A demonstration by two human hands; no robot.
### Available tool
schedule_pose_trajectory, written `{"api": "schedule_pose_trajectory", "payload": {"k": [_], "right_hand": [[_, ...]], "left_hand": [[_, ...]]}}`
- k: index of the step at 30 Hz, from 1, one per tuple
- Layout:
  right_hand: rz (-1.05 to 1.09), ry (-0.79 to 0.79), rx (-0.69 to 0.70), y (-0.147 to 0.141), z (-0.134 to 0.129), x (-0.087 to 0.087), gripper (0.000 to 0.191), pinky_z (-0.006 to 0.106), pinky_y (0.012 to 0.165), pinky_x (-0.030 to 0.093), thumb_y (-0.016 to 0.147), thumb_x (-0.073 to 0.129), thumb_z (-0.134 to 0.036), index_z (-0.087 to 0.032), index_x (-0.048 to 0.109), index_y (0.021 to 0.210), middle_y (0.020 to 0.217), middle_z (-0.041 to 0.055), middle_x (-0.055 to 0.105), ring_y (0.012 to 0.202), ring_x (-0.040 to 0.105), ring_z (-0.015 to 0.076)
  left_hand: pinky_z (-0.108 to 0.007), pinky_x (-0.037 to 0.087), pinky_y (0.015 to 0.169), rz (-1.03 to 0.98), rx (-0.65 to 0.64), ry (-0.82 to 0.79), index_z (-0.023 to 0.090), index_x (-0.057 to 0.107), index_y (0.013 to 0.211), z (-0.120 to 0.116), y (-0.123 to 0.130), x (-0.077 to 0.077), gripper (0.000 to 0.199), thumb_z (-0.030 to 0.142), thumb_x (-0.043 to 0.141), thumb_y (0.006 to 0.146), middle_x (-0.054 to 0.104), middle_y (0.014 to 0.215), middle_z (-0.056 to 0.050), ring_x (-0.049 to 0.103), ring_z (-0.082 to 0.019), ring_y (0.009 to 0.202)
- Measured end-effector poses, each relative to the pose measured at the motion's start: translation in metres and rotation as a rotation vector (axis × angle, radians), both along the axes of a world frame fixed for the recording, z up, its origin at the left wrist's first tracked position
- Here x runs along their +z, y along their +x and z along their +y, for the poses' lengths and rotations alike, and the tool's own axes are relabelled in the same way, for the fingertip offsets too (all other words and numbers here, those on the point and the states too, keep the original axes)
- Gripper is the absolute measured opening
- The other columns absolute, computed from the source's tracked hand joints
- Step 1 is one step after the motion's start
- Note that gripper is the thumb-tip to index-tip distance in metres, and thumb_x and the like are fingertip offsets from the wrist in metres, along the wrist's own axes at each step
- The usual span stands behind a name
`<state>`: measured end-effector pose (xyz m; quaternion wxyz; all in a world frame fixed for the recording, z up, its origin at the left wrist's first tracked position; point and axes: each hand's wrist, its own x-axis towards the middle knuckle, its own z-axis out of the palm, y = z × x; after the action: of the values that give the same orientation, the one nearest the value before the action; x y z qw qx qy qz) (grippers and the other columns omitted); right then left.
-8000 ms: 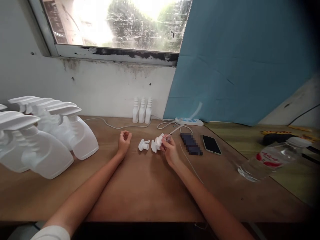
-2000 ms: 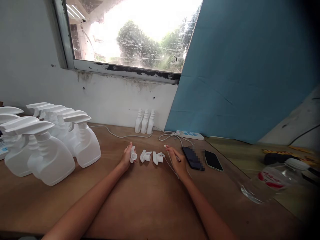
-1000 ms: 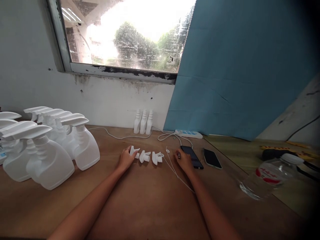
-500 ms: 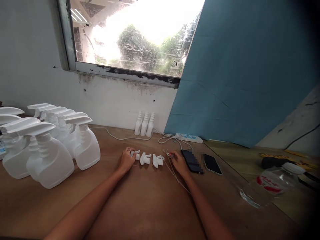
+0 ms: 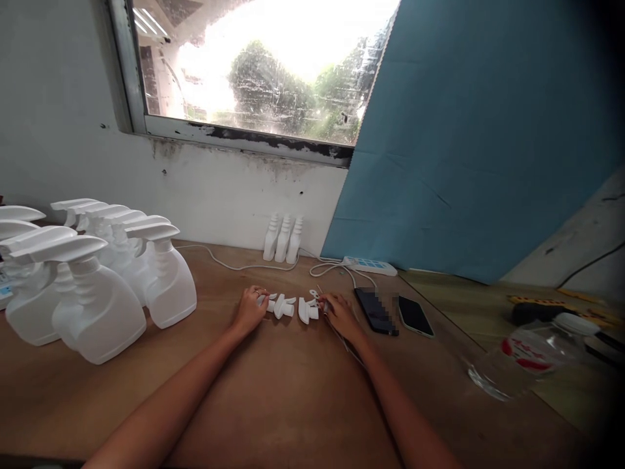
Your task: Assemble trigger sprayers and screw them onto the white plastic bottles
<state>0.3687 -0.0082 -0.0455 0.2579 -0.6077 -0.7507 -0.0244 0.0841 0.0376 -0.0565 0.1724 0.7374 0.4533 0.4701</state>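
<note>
Three white spray heads lie in a short row on the brown table (image 5: 273,397). My left hand (image 5: 251,307) has its fingers closed round the leftmost spray head (image 5: 270,303), which is partly hidden by them. Beside it lies the middle spray head (image 5: 284,306), touching or nearly touching the first. The right spray head (image 5: 307,311) lies a little apart. At its right edge, my right hand (image 5: 338,314) has its fingertips pressed together near a thin white cable; what they pinch is too small to make out.
White spray bottles (image 5: 102,312) crowd the left side. Small white bottles (image 5: 282,242) stand by the wall. A power strip (image 5: 370,266), a dark phone (image 5: 375,311), another phone (image 5: 415,316) and a clear bottle (image 5: 522,358) are on the right.
My right hand has moved left to the right spray head, bringing the thin cable closer. The left and middle spray heads now lie closer together.
</note>
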Motion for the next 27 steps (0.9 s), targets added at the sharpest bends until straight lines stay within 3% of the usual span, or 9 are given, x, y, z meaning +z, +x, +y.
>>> {"api": "schedule_pose_trajectory", "payload": {"k": [5,7,10,15,21,27], "right_hand": [[0.021,0.059,-0.151,0.005,-0.001,0.001,0.016,0.031,0.074,0.037,0.080,0.055,-0.026,-0.020,0.059,0.094,0.087,0.0069,0.065,0.086,0.058,0.0235],[0.042,0.030,-0.201,0.005,-0.003,0.001,0.023,0.028,0.065,0.036,0.075,0.062,-0.031,-0.019,0.056,0.093,0.080,0.0046,0.063,0.075,0.058,0.0212],[0.075,-0.050,-0.212,0.005,-0.007,0.001,0.022,0.025,0.058,0.033,0.072,0.064,-0.025,-0.019,0.054,0.090,0.075,0.0015,0.063,0.066,0.057,0.0175],[0.064,-0.050,-0.257,0.010,-0.012,0.005,0.022,0.024,0.060,0.032,0.069,0.056,-0.005,-0.019,0.056,0.086,0.077,0.0025,0.065,0.072,0.060,0.0176],[0.059,0.002,-0.313,0.021,-0.014,0.011,0.025,0.028,0.066,0.033,0.070,0.052,-0.002,-0.019,0.058,0.088,0.082,0.0061,0.066,0.083,0.060,0.0234],[0.111,0.071,-0.113,-0.003,-0.019,0.020,0.019,0.031,0.079,0.041,0.084,0.046,-0.014,-0.021,0.058,0.096,0.096,0.0062,0.066,0.093,0.060,0.0212]], "left_hand": [[-0.039,0.043,0.094,0.009,0.003,-0.008,0.018,0.071,0.089,0.001,-0.001,-0.001,0.018,0.017,0.054,0.082,0.062,0.101,-0.009,0.055,-0.022,0.099],[-0.039,0.043,0.094,0.009,0.002,-0.010,0.018,0.071,0.089,0.001,-0.001,-0.001,0.018,0.017,0.054,0.082,0.061,0.102,-0.010,0.055,-0.022,0.099],[-0.040,0.043,0.094,0.006,0.000,-0.007,0.018,0.071,0.088,0.001,-0.002,0.000,0.018,0.017,0.055,0.081,0.061,0.101,-0.010,0.056,-0.022,0.098],[-0.039,0.046,0.091,-0.006,-0.017,0.009,0.018,0.071,0.091,-0.004,-0.002,0.002,0.020,0.022,0.053,0.083,0.059,0.101,-0.009,0.058,-0.022,0.094],[-0.035,0.049,0.089,0.056,-0.113,-0.004,0.019,0.070,0.103,-0.008,-0.001,0.003,0.027,0.028,0.052,0.085,0.057,0.107,-0.010,0.061,-0.020,0.091],[-0.034,0.048,0.092,0.082,-0.141,-0.013,0.019,0.069,0.107,-0.006,-0.002,0.001,0.029,0.029,0.053,0.085,0.056,0.112,-0.010,0.060,-0.021,0.098]]}}
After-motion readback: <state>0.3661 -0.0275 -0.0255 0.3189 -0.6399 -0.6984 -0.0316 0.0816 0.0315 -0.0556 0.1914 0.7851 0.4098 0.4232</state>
